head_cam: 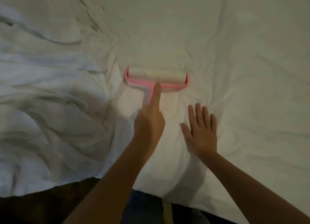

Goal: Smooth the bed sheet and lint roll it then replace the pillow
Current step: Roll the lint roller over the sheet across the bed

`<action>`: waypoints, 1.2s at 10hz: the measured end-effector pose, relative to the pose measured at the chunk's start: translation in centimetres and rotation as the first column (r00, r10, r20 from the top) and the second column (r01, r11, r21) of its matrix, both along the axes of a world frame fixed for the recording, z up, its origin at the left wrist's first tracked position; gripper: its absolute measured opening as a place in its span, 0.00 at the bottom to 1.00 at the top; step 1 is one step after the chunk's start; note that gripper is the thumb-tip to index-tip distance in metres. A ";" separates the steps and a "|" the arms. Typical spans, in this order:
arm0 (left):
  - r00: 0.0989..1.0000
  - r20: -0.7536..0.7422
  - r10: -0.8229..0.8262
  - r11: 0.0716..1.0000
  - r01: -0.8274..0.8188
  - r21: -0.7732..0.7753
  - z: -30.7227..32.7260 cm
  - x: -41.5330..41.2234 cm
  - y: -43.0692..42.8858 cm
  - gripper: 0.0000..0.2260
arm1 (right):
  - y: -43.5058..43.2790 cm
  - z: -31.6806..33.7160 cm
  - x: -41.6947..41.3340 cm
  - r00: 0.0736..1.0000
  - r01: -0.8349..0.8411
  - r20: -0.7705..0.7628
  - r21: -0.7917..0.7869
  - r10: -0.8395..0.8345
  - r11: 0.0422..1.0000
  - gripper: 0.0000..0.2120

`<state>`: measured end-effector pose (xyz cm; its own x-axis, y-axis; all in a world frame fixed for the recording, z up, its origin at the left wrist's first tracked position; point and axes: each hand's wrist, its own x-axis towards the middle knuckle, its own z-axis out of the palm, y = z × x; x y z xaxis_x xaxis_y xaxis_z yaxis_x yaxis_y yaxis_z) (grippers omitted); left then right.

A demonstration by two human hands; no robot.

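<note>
The left hand (pixel 149 123) is gripping the pink lint roller (pixel 156 76) on the middle of the bed sheet (pixel 243 47), forefinger along its handle, while the right hand (pixel 201 133) is pressing flat beside it, so slow straight strokes over tight cloth are probably working best.

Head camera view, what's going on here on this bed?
A person is lint rolling a white bed sheet. Their left hand grips the handle of a pink-framed lint roller, index finger stretched along the handle towards the frame, with the white roll lying on the sheet. The right hand rests flat beside it, fingers spread, palm down on the fabric. The sheet around the roller is lightly creased, and rumpled white bedding is bunched up on the left.
</note>
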<state>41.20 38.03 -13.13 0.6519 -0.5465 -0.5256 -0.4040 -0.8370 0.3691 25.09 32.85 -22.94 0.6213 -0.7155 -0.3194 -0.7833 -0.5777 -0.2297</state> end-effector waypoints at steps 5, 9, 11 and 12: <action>0.934 0.315 -0.167 0.948 0.241 -0.210 -1.3 -2.4 3.1 0.30 | 2.8 0.1 -2.5 0.997 -0.060 -0.047 0.030 0.061 0.998 0.30; 0.988 -0.148 -0.049 0.986 0.071 0.149 1.3 -9.5 17.1 0.33 | 3.6 0.1 -4.9 0.981 -0.192 0.000 -0.019 0.192 0.981 0.37; 0.987 0.062 -0.147 0.984 0.153 -0.095 -1.3 -6.4 10.3 0.36 | 3.6 0.1 -5.3 0.981 -0.196 0.000 -0.029 0.196 0.980 0.39; 0.981 0.141 -0.134 0.966 0.161 -0.203 -1.8 -4.7 5.8 0.33 | 3.8 0.2 -5.8 0.979 -0.202 -0.027 -0.027 0.201 0.979 0.40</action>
